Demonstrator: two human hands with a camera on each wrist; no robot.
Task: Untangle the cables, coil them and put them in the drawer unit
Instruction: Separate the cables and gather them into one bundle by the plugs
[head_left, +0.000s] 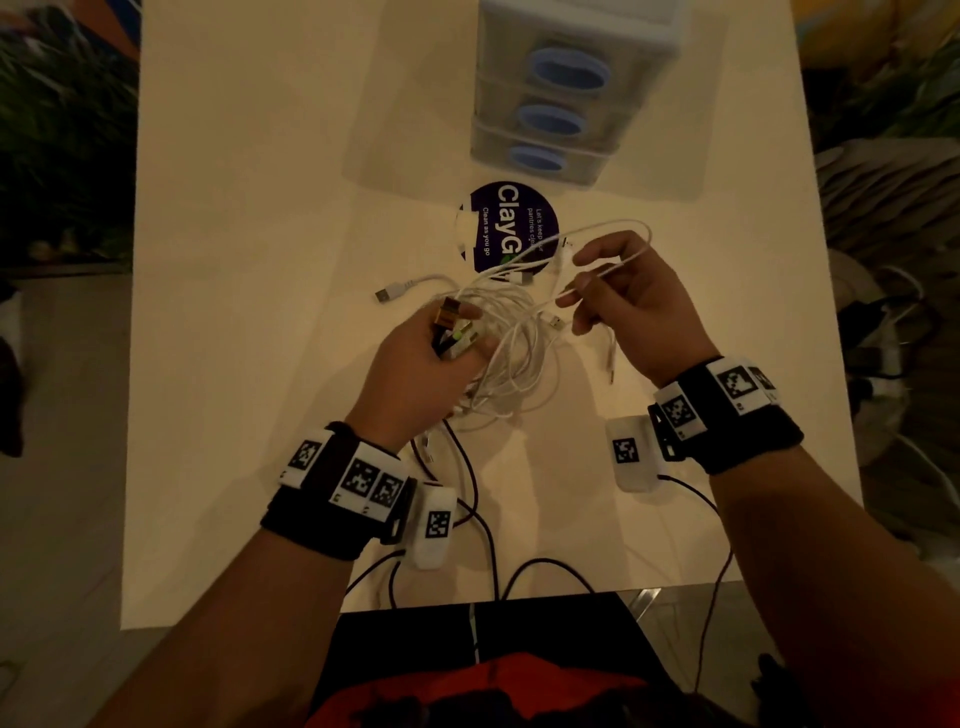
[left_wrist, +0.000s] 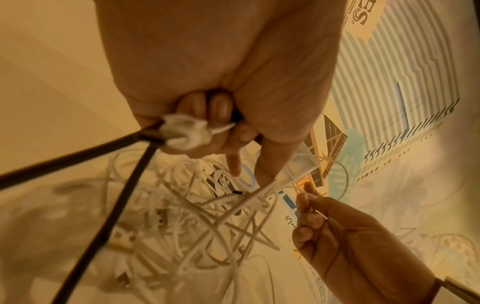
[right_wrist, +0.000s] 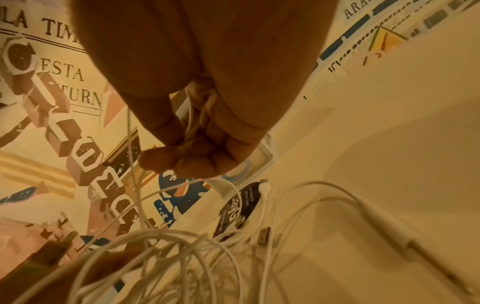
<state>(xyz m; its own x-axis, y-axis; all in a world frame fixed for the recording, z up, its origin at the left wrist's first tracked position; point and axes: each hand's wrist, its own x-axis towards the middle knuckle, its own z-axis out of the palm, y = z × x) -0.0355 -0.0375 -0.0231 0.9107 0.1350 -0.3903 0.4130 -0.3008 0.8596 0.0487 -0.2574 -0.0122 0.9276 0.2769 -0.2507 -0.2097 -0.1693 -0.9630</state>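
A tangle of white cables (head_left: 511, 343) hangs over the middle of the table, also filling the lower part of the left wrist view (left_wrist: 207, 222) and the right wrist view (right_wrist: 182, 257). My left hand (head_left: 421, 374) grips the bundle together with several plugs and dark cable ends (head_left: 452, 327); its curled fingers (left_wrist: 202, 107) close on a white strand and black leads. My right hand (head_left: 634, 306) pinches a thin white cable (head_left: 602, 270) that loops out of the tangle toward the drawer unit (head_left: 566, 88) at the table's far side. The drawers look closed.
A round dark sticker (head_left: 506, 223) lies on the table between the tangle and the drawer unit. A loose USB plug (head_left: 387, 293) sticks out left of the bundle. Black leads (head_left: 483, 519) trail from the wrist devices across the near table edge (head_left: 234, 618).
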